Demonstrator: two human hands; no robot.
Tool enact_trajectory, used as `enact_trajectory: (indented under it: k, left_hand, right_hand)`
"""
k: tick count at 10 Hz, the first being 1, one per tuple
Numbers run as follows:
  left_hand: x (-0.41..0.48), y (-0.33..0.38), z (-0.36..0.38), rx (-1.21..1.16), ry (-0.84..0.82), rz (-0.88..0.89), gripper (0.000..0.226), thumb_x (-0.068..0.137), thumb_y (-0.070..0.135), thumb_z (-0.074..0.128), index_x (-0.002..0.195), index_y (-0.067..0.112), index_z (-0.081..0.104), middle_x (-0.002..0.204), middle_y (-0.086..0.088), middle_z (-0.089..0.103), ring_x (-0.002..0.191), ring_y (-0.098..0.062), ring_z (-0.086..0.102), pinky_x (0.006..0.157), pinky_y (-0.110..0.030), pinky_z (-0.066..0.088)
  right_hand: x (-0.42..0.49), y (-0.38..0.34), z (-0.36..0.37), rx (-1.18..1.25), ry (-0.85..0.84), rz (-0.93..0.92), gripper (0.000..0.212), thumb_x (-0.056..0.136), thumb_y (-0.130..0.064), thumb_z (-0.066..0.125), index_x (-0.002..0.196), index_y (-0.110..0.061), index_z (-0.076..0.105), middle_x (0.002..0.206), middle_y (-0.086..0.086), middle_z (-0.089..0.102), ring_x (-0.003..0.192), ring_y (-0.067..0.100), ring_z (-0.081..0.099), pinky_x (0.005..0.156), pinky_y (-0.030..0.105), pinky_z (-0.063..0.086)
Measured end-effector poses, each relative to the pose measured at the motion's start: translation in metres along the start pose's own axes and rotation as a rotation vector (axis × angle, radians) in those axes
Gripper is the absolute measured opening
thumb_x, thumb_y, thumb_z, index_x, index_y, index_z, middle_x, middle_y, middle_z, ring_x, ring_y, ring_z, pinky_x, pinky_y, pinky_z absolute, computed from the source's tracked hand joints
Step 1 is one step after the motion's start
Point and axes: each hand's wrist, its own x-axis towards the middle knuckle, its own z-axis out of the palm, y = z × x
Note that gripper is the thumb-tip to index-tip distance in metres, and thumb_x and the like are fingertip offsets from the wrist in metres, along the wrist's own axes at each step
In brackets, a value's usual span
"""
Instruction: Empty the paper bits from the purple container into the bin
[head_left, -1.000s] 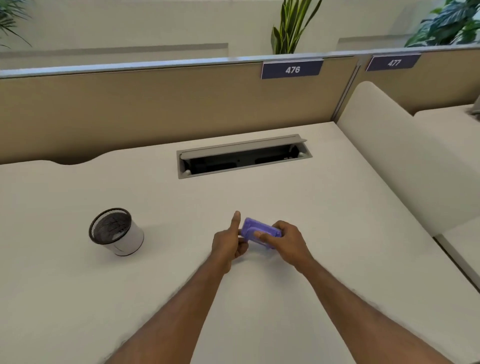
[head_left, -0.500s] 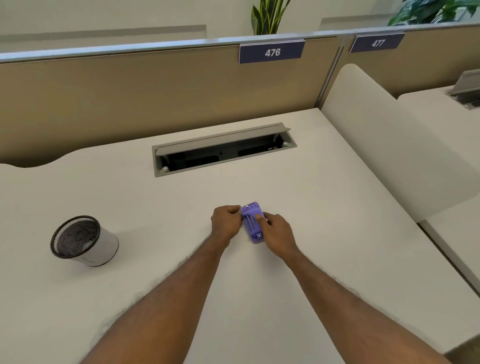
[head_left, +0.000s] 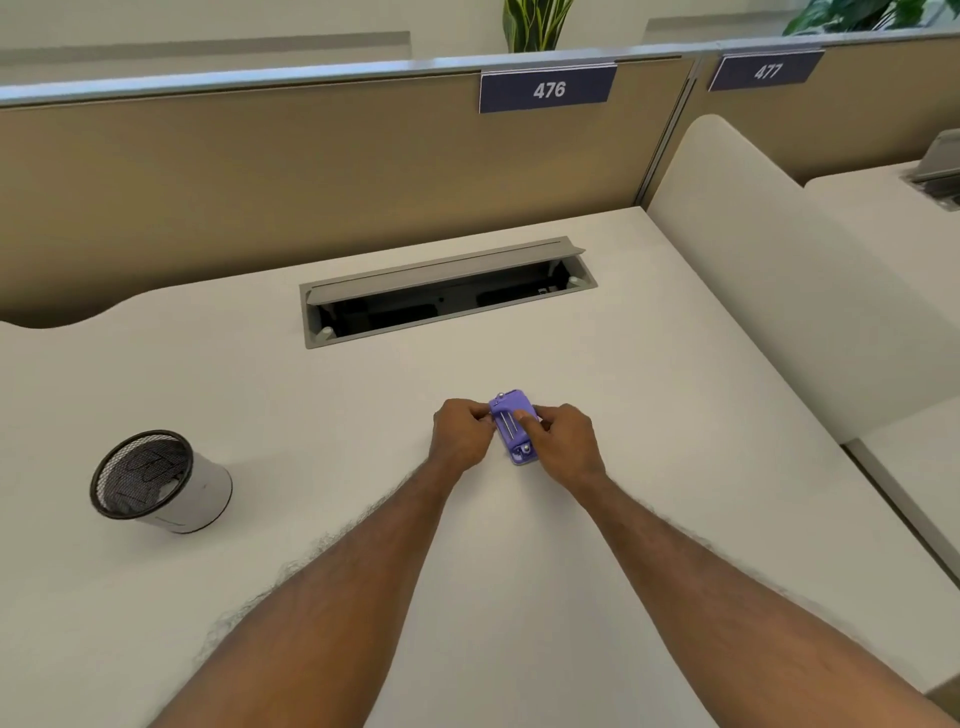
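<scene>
A small purple container (head_left: 511, 422) is held just above the middle of the white desk (head_left: 363, 405), its underside with two metal rods facing up. My left hand (head_left: 462, 434) pinches its left edge and my right hand (head_left: 563, 444) grips its right side, one finger lying across the top. A small round bin (head_left: 161, 483) with a black mesh rim and white wall stands at the left of the desk, well apart from both hands. No paper bits show.
An open grey cable tray (head_left: 447, 296) is sunk into the desk beyond the hands. A tan partition (head_left: 311, 171) with a "476" label runs along the back. A white divider (head_left: 779, 291) stands at the right, with another desk behind it.
The container has been turned in my hands from lying sideways to pointing lengthwise away from me, underside up. Both hands stay on it. The head camera shifted, so the bin appears further left.
</scene>
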Motion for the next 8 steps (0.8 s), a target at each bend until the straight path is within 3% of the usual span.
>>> enact_trajectory:
  k: [1,2,3,4,6,8]
  left_hand:
    - [-0.004,-0.003,-0.004,0.035,0.000,-0.015,0.020,0.088,0.010,0.055,0.075,0.002,0.067,0.070,-0.013,0.058,0.066,-0.029,0.048,0.061,-0.027,0.042]
    - [-0.014,-0.009,-0.015,0.022,0.007,-0.015,0.019,0.092,0.010,0.054,0.102,0.008,0.071,0.104,-0.016,0.071,0.094,-0.036,0.067,0.088,-0.039,0.055]
    - [-0.025,-0.026,-0.037,0.083,0.089,0.038,0.029,0.092,0.014,0.056,0.118,0.013,0.069,0.118,-0.006,0.069,0.094,-0.020,0.066,0.090,-0.029,0.051]
    - [-0.043,-0.045,-0.067,0.146,0.153,0.053,0.028,0.090,0.017,0.059,0.115,0.015,0.070,0.117,-0.003,0.070,0.091,-0.011,0.063,0.084,-0.021,0.045]
    - [-0.068,-0.061,-0.118,0.371,0.191,0.085,0.030,0.091,0.014,0.057,0.118,0.009,0.068,0.119,-0.008,0.069,0.107,-0.021,0.064,0.092,-0.025,0.046]
    - [-0.095,-0.037,-0.178,0.785,0.286,0.197,0.036,0.093,0.028,0.055,0.128,0.021,0.060,0.122,-0.002,0.063,0.112,-0.024,0.060,0.091,-0.038,0.049]
  right_hand:
    - [0.000,0.002,-0.001,-0.002,0.011,0.020,0.039,0.090,-0.043,0.059,0.071,-0.010,0.071,0.055,0.009,0.049,0.051,0.020,0.041,0.053,0.030,0.039]
    - [-0.001,0.004,-0.002,-0.007,0.020,0.054,0.043,0.090,-0.047,0.056,0.081,-0.009,0.072,0.066,0.014,0.057,0.058,0.026,0.051,0.063,0.036,0.049]
    - [-0.002,0.007,-0.005,0.002,0.050,0.080,0.047,0.091,-0.051,0.052,0.098,-0.008,0.071,0.088,0.014,0.067,0.080,0.026,0.063,0.077,0.036,0.050]
    - [-0.009,0.004,-0.011,0.004,0.101,0.042,0.041,0.094,-0.045,0.051,0.102,-0.009,0.069,0.095,0.009,0.066,0.085,0.021,0.061,0.075,0.030,0.045]
    - [-0.017,-0.024,-0.015,-0.125,0.067,-0.229,0.021,0.092,-0.026,0.058,0.083,-0.010,0.068,0.084,0.005,0.063,0.080,0.023,0.059,0.071,0.034,0.046]
    - [-0.023,-0.078,-0.021,-0.478,-0.070,-0.589,0.020,0.088,-0.027,0.064,0.097,-0.010,0.071,0.099,0.007,0.071,0.091,0.027,0.062,0.084,0.039,0.046]
